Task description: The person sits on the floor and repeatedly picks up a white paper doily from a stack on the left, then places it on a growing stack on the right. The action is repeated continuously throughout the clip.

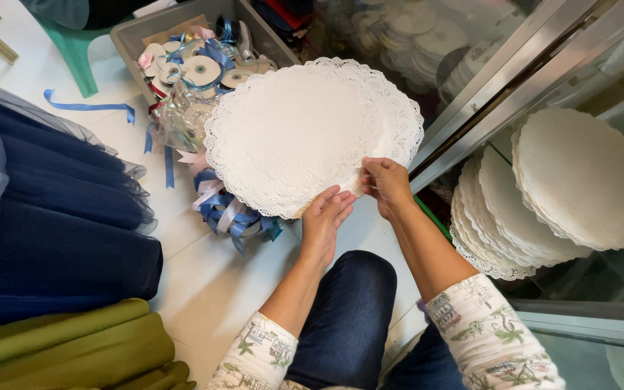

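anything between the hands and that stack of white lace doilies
Nothing visible does: both the left hand and the right hand already grip the near edge of the white doily stack directly.

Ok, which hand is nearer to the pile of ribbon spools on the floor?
Left hand, just right of the ribbon spools; the right hand is farther right, gripping the doily stack's edge.

The doily stack (305, 133) is matt white paper with embossed, lace-punched edges. Ribbon spools (204, 68) look satiny and glossy in a grey plastic bin (128, 36). Navy tulle (59, 209) is sheer and soft; the floor (211, 282) is smooth, faintly shiny tile.
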